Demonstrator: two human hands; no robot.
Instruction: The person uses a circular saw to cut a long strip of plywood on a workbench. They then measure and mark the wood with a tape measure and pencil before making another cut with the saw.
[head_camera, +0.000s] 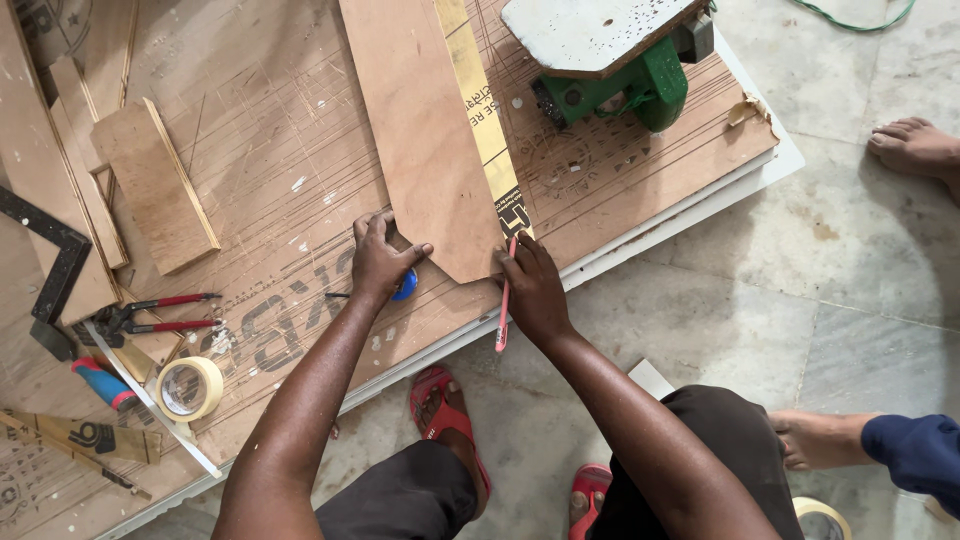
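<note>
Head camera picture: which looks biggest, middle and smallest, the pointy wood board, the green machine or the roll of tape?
1. Pointy wood board, largest.
2. Green machine, partly cut off at the top edge, so its full size is unsure.
3. Roll of tape, smallest.

Yellow-black label strip (487, 125) (on plywood).

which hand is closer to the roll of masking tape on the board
Left. The left hand presses on the plywood strip, up and right of the masking tape roll. The right hand, holding a red pencil, sits farther right, beyond the left.
</note>
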